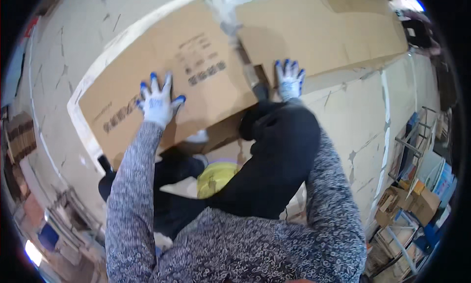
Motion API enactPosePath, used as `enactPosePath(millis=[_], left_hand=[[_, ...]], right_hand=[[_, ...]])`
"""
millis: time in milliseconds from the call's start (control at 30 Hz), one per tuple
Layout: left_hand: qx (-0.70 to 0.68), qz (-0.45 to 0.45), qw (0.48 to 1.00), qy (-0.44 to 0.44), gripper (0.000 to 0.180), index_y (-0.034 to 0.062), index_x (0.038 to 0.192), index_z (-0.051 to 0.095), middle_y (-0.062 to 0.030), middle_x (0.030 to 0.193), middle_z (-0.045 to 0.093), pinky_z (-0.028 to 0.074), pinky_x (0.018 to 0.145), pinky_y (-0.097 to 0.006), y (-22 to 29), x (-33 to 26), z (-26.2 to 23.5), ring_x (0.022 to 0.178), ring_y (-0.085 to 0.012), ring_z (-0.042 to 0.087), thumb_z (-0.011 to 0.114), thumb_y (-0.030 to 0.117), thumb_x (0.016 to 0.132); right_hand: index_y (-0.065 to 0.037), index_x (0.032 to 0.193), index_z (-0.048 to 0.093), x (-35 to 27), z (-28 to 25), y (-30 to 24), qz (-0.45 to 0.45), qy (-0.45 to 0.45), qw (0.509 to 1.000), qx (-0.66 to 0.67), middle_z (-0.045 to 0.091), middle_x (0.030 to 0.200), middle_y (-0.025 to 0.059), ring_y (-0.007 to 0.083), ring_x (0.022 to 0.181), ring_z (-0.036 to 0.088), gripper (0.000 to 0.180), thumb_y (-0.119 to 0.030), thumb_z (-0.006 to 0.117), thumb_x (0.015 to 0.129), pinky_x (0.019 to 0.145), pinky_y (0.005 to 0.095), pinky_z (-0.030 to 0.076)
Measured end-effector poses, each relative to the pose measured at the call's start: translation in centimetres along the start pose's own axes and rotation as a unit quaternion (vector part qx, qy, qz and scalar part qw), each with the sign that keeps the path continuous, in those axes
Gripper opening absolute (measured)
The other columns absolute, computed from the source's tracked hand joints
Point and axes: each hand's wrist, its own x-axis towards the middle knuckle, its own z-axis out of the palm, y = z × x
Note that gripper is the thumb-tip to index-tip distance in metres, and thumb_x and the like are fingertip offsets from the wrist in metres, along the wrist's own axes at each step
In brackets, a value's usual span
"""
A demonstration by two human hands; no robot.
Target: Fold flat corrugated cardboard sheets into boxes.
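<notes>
My left hand [159,102], in a white glove with blue fingertips, lies flat with fingers spread on a large brown cardboard panel [216,94] bearing dark print. My right hand [290,81], gloved the same way, has its fingers stretched out at the near edge of a second brown cardboard panel [314,32] on the right. Between the panels runs a narrow dark gap, with a strip of clear plastic [221,8] at its far end. Neither hand grips anything. Below the left panel's near edge, a cardboard flap [223,131] shows in shadow.
My legs in black trousers [274,155] are bent beside the cardboard. A yellow rounded object [216,179] sits between them, partly covered. On the right stand a metal rack [417,140] and an opened cardboard box [419,202]. Stacked cardboard [20,135] lies at the left.
</notes>
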Motion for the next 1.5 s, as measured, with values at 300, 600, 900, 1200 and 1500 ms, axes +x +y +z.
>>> enactPosePath(millis=[300, 600, 900, 1200, 1500], left_hand=[[0.009, -0.013, 1.0, -0.01, 0.092, 0.0284, 0.157, 0.017, -0.02, 0.162, 0.013, 0.028, 0.103, -0.073, -1.4, -0.4, 0.1, 0.143, -0.055, 0.014, 0.068, 0.054, 0.085], [0.025, -0.029, 0.999, -0.034, 0.093, 0.0292, 0.157, 0.013, -0.0203, 0.162, 0.012, 0.032, 0.104, -0.071, -0.5, -0.7, -0.5, 0.143, -0.0535, 0.015, 0.068, 0.052, 0.086], [-0.002, 0.023, 1.0, -0.005, 0.088, 0.0246, 0.157, 0.019, -0.0255, 0.16, 0.016, 0.027, 0.107, -0.069, 0.6, 0.2, 0.1, 0.141, -0.057, 0.019, 0.067, 0.05, 0.087], [-0.018, -0.011, 1.0, 0.008, 0.085, 0.0281, 0.155, 0.024, -0.0234, 0.16, 0.017, 0.028, 0.105, -0.071, 0.3, -0.3, -2.1, 0.142, -0.055, 0.018, 0.068, 0.051, 0.086], [-0.115, -0.022, 0.992, 0.044, 0.084, 0.0174, 0.152, 0.031, -0.0246, 0.155, 0.027, 0.032, 0.109, -0.061, -3.6, -1.7, 0.5, 0.141, -0.0481, 0.027, 0.068, 0.052, 0.086]], right_hand=[[-0.016, 0.15, 0.035, -0.8, -14.3, 1.3, 0.004, -0.012, 0.96, 0.279, 0.039, 0.15, 0.018, 0.0393, 0.138, 0.039, 0.066, -0.022, 0.058, 0.089, 0.108, 0.0585, 0.033], [-0.005, 0.135, 0.053, -5.0, -20.7, 18.7, 0.343, 0.261, 0.673, 0.601, 0.07, 0.091, 0.0153, 0.0143, 0.07, 0.065, 0.045, -0.018, 0.064, 0.093, 0.066, 0.0322, 0.055], [-0.004, 0.113, 0.062, -6.0, 12.6, 22.1, 0.587, -0.117, 0.597, 0.533, 0.066, 0.099, 0.0174, 0.0304, 0.091, 0.067, 0.054, -0.054, 0.06, 0.092, 0.063, 0.0456, 0.059], [-0.014, 0.129, 0.056, -4.8, 8.0, 18.4, 0.548, -0.001, 0.191, 0.814, 0.063, 0.127, 0.0087, 0.0277, 0.117, 0.06, 0.041, -0.04, 0.057, 0.097, 0.103, 0.0472, 0.048], [-0.008, 0.133, 0.052, -3.0, -10.9, 23.9, 0.312, 0.136, 0.208, 0.917, 0.061, 0.13, 0.0112, 0.0291, 0.119, 0.059, 0.047, -0.029, 0.063, 0.092, 0.099, 0.0495, 0.05]])
